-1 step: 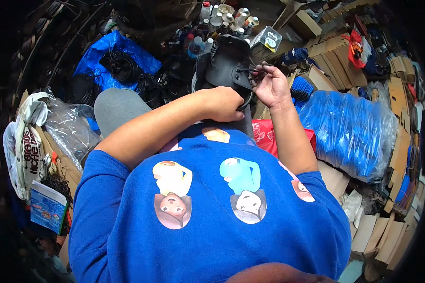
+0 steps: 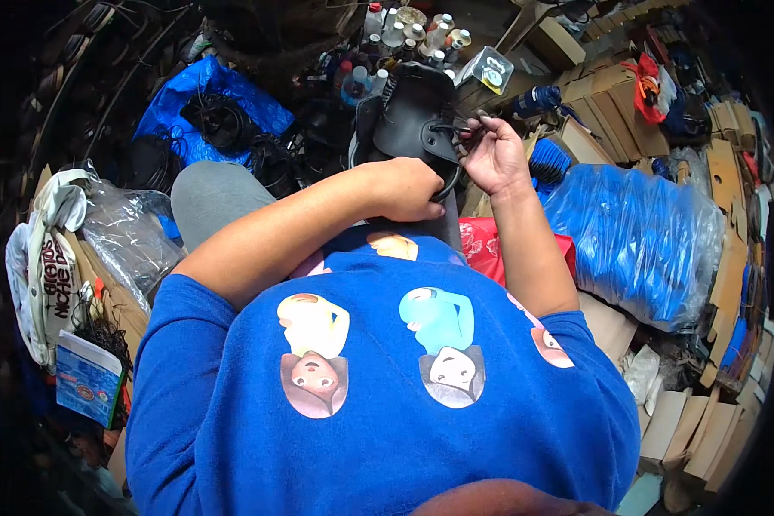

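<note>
A black leather shoe [image 2: 402, 127] with eyelets on its side flap is propped in front of my knees. My left hand [image 2: 402, 191] is closed over its near end, fingers curled and mostly hidden beneath. By that hand's thumb side a dark curved edge or loop shows. To the right, my right hand [image 2: 494, 155] is turned palm up, its fingertips pinching a thin black shoelace [image 2: 456, 127] that runs out from the eyelets. The rest of the lace is hard to make out against the dark shoe.
Several bottles [image 2: 396, 34] stand beyond the shoe. Black cords lie on a blue sheet [image 2: 176, 90] at the left. Plastic-wrapped blue goods [image 2: 632, 245] and cardboard boxes [image 2: 606, 107] crowd the right, with a red bag [image 2: 483, 245] beside my right forearm.
</note>
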Tool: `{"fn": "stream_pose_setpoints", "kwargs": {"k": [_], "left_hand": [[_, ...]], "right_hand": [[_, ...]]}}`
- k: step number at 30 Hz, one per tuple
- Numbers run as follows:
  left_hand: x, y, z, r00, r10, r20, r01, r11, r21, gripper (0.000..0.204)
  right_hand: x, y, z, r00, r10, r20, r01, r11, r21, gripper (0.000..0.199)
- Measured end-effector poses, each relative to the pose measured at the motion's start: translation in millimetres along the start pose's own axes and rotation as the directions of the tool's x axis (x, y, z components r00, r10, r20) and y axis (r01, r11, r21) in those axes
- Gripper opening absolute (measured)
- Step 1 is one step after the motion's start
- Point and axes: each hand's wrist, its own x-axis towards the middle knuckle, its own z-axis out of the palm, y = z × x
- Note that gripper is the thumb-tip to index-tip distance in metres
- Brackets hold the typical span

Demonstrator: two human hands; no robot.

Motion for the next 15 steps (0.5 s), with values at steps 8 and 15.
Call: {"fn": "stream_pose_setpoints", "kwargs": {"k": [8,15], "left_hand": [[3.0,9.2,14.5,0.997,0.033,-0.071,-0.024,0.991,0.129,0.035],[-51.4,-47.7,2.4,0.51,-0.359,-0.782,-0.236,0.815,-0.529,0.028]], "right_hand": [[29.2,17.4,38.5,0.823,-0.44,0.359,0.551,0.464,-0.694,0.035],[18.5,16.6,38.9,0.813,-0.505,0.289,0.556,0.529,-0.641,0.027]]}}
